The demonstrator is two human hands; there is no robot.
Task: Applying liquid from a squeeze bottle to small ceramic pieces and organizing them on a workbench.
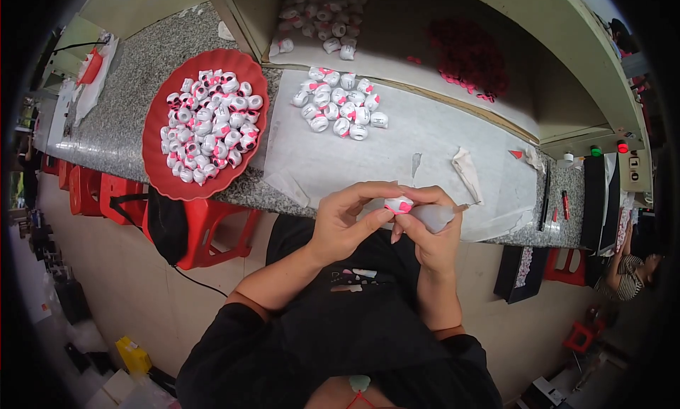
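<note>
My left hand (343, 221) pinches a small white rounded piece (397, 204) with pink trim and a pink bow shape, held in front of my body at the bench's near edge. My right hand (432, 235) is closed around a translucent squeeze bottle (431, 218) with a thin tip pointing right, and its fingertips also touch the white piece. Beyond my hands, a group of similar white-and-pink pieces (340, 108) lies on white paper (312, 161). To the left, a red scalloped bowl (159, 136) holds a heap of such pieces.
A shelved compartment (552, 101) holds more white pieces (319, 16) and a pink pile (467, 55). Crumpled paper (467, 172) and a red marker (565, 205) lie rightward. Red stools (219, 239), a black bag (166, 232) and a dark bin (517, 281) are below. Another person (627, 274) is at far right.
</note>
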